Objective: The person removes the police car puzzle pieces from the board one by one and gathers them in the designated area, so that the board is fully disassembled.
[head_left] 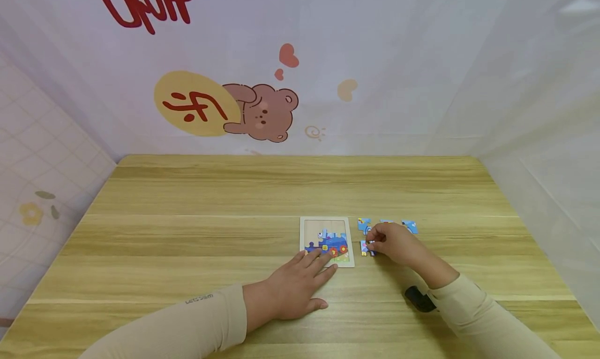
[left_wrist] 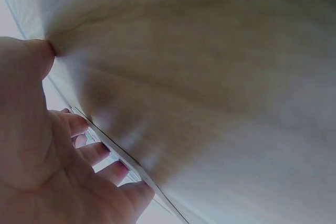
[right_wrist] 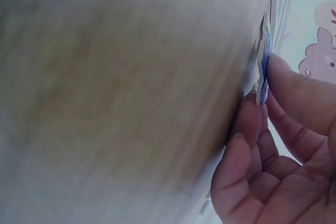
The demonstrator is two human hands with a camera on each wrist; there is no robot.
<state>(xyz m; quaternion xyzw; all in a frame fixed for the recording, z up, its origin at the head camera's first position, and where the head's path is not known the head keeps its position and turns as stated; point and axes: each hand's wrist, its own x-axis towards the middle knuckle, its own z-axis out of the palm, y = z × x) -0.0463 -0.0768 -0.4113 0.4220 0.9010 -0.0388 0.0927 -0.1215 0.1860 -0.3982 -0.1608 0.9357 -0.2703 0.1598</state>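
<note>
A pale-rimmed puzzle tray [head_left: 324, 218] lies on the table, its lower part filled with joined pieces [head_left: 334, 240] that show a blue vehicle with red wheels. Fingers spread, my left hand [head_left: 297, 288] rests across the tray's lower edge; the left wrist view shows the fingertips over the tray rim [left_wrist: 121, 153]. Just right of the tray, my right hand [head_left: 398, 244] pinches a puzzle piece [head_left: 364, 248] between thumb and fingers. That piece [right_wrist: 264, 72] stands edge-on in the right wrist view. Behind the right hand lie loose puzzle pieces [head_left: 363, 223], one partly hidden by it.
Another loose piece [head_left: 411, 226] lies at the right end of the row. Under the right forearm a black object [head_left: 420, 299] shows near the sleeve cuff. The wooden table [head_left: 197, 208] meets a printed white curtain [head_left: 398, 51] at the back.
</note>
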